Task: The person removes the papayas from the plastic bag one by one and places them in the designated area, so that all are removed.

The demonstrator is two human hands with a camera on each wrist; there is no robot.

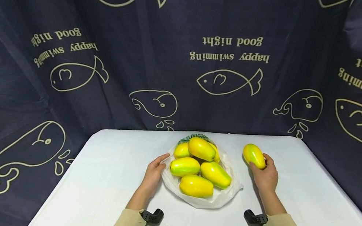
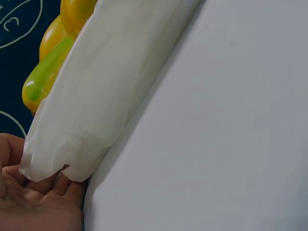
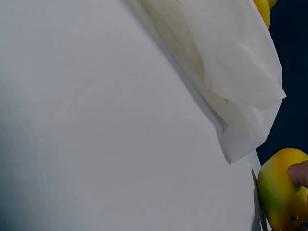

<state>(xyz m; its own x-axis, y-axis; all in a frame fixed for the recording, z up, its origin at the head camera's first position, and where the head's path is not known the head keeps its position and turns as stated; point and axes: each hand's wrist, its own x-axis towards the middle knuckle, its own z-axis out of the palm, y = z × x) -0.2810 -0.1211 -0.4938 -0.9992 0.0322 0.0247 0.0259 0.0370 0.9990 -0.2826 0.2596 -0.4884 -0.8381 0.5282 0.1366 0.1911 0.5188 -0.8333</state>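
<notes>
A white plastic bag with a green-printed far side lies spread open on the table, its rim turned down around several yellow-green papayas. At the bag's left side, my left hand pinches the rim; in the left wrist view, the bag's edge covers parts of its fingers. Right of the bag, my right hand grips a single papaya by its near end. The right wrist view catches only a fingertip on this papaya, the rest being cut off by the frame.
The white-covered table carries the bag near its far edge. Behind and beside it hangs a dark blue curtain printed with fish and whales. A black wrist camera sits on each forearm.
</notes>
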